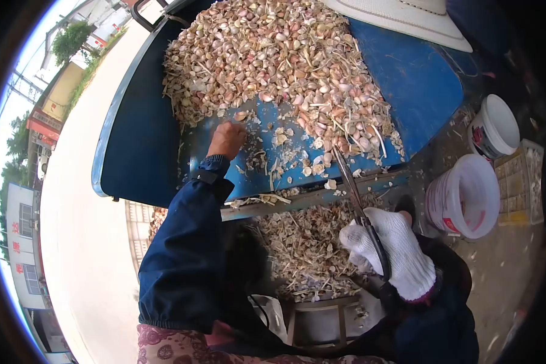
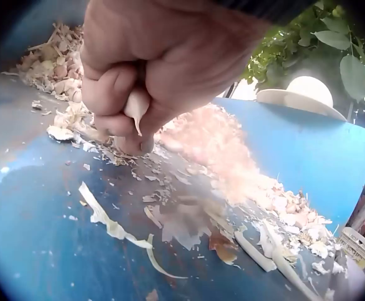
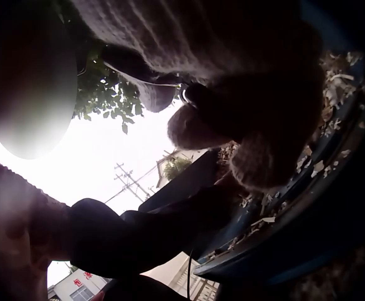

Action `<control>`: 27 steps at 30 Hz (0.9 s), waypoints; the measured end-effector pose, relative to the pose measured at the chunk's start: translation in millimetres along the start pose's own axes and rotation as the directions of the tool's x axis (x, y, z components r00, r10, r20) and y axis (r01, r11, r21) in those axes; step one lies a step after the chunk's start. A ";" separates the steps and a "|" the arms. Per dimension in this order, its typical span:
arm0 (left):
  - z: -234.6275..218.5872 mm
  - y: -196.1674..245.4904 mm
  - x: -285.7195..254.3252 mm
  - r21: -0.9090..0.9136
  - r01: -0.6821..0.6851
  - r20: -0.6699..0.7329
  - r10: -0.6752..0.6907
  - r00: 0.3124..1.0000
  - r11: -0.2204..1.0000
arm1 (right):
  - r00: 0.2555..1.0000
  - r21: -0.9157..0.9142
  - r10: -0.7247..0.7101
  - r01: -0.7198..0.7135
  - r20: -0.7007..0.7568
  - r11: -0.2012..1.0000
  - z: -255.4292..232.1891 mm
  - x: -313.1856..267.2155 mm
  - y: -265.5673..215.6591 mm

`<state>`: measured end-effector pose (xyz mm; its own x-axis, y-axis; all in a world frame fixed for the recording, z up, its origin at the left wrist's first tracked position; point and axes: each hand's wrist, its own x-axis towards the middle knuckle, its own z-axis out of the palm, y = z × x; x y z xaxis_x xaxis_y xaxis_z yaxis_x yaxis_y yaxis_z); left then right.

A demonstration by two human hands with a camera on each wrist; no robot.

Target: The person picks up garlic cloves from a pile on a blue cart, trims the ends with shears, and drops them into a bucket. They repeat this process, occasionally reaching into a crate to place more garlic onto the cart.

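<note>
My bare left hand (image 1: pixel 227 141) is low over the blue metal tray (image 1: pixel 141 130), at the near edge of a heap of garlic cloves (image 1: pixel 249 54). In the left wrist view its curled fingers hold a garlic clove (image 2: pixel 137 105), the pointed tip sticking out. My right hand, in a white knitted glove (image 1: pixel 400 249), grips a long, narrow, dark metal tool (image 1: pixel 355 191) that looks like shears. Its far tip reaches the heap's near right edge. The right wrist view is dark, with gloved fingers (image 3: pixel 257 166) curled at the tool.
Loose skins and stem bits (image 1: pixel 279 161) litter the tray's front. Below its edge lies a pile of dry garlic waste (image 1: pixel 309 252). Two white buckets (image 1: pixel 440 200) and a yellowish crate (image 1: pixel 519 182) stand at right. A pale hat (image 1: pixel 406 21) rests at the tray's far right.
</note>
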<state>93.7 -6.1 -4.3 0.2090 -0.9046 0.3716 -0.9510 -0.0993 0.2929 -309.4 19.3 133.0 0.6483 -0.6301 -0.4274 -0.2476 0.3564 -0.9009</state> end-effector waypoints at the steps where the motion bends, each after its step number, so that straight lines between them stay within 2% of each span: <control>1: -3.1 3.2 -2.5 0.002 -0.007 0.002 0.007 1.000 1.000 | 1.000 0.005 -0.003 0.003 -0.004 1.000 -1.3 0.7 1.4; 3: -11.2 7.4 -8.8 -0.165 0.268 0.173 -0.239 0.955 0.949 | 0.990 -0.333 -0.144 0.136 0.002 0.933 -3.4 9.9 13.3; 4: -22.2 23.4 -14.0 -0.156 0.261 0.182 -0.232 0.956 0.953 | 0.975 -0.392 -0.223 0.206 0.000 0.897 -3.2 15.0 21.9; 5: -39.3 53.4 -19.9 -0.435 0.463 0.298 -0.362 0.883 0.772 | 0.975 -0.380 -0.223 0.203 -0.007 0.902 -3.0 14.8 21.7; 6: -52.7 79.7 -27.8 -0.631 0.617 0.445 -0.433 0.784 0.469 | 0.956 -0.561 -0.295 0.242 -0.003 0.791 -2.9 14.9 19.9; 7: -60.3 95.3 -38.4 -0.700 0.620 0.511 -0.357 0.782 0.354 | 0.932 -0.720 -0.362 0.262 0.017 0.643 -2.0 15.1 16.6; 8: -65.7 113.8 -48.3 -0.744 0.610 0.519 -0.339 0.785 0.273 | 0.940 -0.773 -0.341 0.209 -0.010 0.599 2.7 13.5 10.9; 9: -70.9 131.5 -56.0 -0.780 0.597 0.527 -0.319 0.788 0.186 | 0.924 -0.808 -0.381 0.245 0.027 0.537 3.4 19.4 23.0; 10: -77.5 146.7 -60.1 -0.776 0.603 0.536 -0.309 0.785 0.185 | 0.920 -0.842 -0.390 0.245 0.045 0.481 3.5 19.4 25.1; 11: -83.2 161.7 -63.1 -0.796 0.594 0.547 -0.283 0.788 0.115 | 0.917 -0.875 -0.394 0.240 0.062 0.421 4.4 18.1 25.5; 12: -87.1 172.6 -66.5 -0.811 0.584 0.555 -0.258 0.791 0.045 | 0.903 -0.878 -0.426 0.245 0.053 0.412 6.8 15.3 25.1; 13: -89.8 179.7 -69.8 -0.808 0.588 0.561 -0.249 0.789 0.041 | 0.906 -0.880 -0.422 0.235 0.043 0.414 7.5 12.7 24.1; 16: -87.8 193.3 -80.1 -0.843 0.537 0.515 -0.235 0.824 0.034 | 0.860 -0.908 -0.502 0.281 0.094 0.311 7.7 6.9 19.5; 19: -85.3 198.8 -84.7 -0.856 0.516 0.492 -0.247 0.835 0.041 | 0.875 -0.926 -0.470 0.267 0.117 0.267 4.2 7.3 18.4; 23: -85.7 196.8 -82.0 -0.849 0.523 0.492 -0.255 0.832 0.072 | 0.854 -0.921 -0.498 0.305 0.152 0.241 0.1 10.7 24.1; 25: -84.0 193.8 -81.6 -0.875 0.476 0.459 -0.165 0.873 0.088 | 0.819 -0.917 -0.551 0.331 0.161 0.223 -0.4 11.5 26.9; 27: -86.1 194.7 -81.1 -0.860 0.501 0.484 -0.163 0.860 0.094 | 0.821 -0.904 -0.551 0.340 0.151 0.258 -1.4 11.7 28.1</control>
<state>-88.8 83.6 98.5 0.2242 -0.9623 -0.1542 0.2118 -0.1063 0.9715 -309.8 20.9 102.6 0.7771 -0.6093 0.1574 -0.4947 -0.7460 -0.4458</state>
